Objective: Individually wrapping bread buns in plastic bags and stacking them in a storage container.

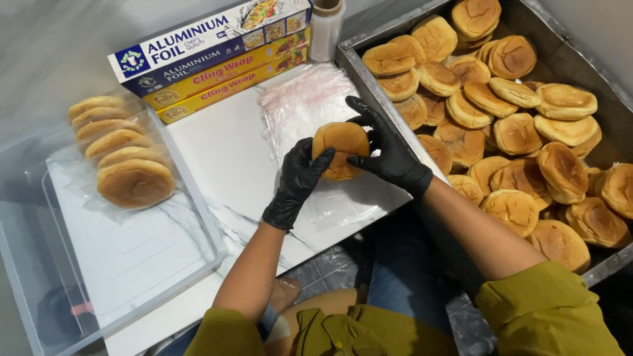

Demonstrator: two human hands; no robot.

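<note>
You are holding one bun [341, 149] between both gloved hands, left hand [298, 182] cupping its near edge and right hand [389, 153] gripping its far side, just above the clear bags [310, 105] (flat on the white table [224, 165]), left of the bun-filled metal tray [567, 62].

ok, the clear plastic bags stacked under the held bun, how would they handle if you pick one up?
The thin clear plastic bags probably go floppy: they lie flat and wrinkled. Likely slippery, glossy sheets fanned on the white board. Gloved fingers might lift several at once.
</note>
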